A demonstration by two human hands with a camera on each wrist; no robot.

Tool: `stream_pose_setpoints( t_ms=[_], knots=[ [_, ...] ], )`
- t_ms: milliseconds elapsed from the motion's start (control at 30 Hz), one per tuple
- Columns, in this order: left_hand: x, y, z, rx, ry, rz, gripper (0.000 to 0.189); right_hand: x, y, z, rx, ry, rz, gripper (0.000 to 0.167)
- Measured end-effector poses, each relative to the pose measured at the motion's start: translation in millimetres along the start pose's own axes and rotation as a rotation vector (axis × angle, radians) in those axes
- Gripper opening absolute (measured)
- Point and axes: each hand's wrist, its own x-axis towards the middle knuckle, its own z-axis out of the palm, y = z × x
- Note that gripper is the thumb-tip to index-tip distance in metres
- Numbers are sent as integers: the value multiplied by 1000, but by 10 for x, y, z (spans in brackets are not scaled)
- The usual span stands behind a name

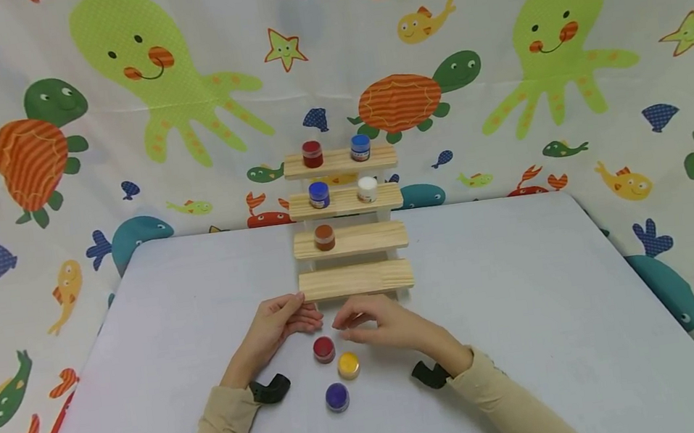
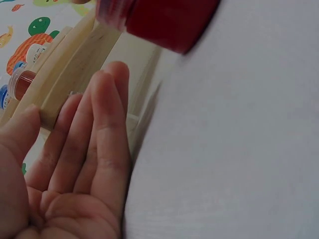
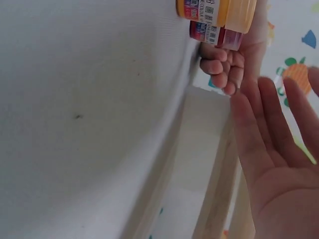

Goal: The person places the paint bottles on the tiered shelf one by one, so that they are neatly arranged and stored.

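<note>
My left hand point(image 1: 284, 317) is at the left end of the bottom step of a wooden tiered rack point(image 1: 355, 281). Its thumb touches the step's corner and its fingers reach out fairly straight just below. Over the table in front of the same step, my right hand point(image 1: 384, 323) has loosely bent fingers with nothing between them. A red paint jar point(image 1: 323, 350) stands between the hands, nearest their fingertips. Just behind my right fingers, toward me, are a yellow paint jar point(image 1: 348, 365) and a purple paint jar point(image 1: 337, 398), all upright.
Higher on the rack stand a dark red jar point(image 1: 312, 154) and light blue jar point(image 1: 360, 147), then a dark blue jar point(image 1: 319, 194) and white jar point(image 1: 367, 189), then a brown jar point(image 1: 324, 237). A sea-animal curtain point(image 1: 330, 87) hangs behind the white table point(image 1: 528, 295).
</note>
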Motion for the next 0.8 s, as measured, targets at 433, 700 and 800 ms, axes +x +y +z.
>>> stream_pose_setpoints(
  t_ms=[433,700,800],
  knots=[
    [-9,-3,3,-11,-6,15,54,-47,171,43,3,-257,79,26],
    [-15,4,6,-14,-21,29,53,-62,173,89,-46,-307,117,32],
    [-17,5,6,-12,-23,31,53,-60,167,111,-86,-315,116,32]
  ],
)
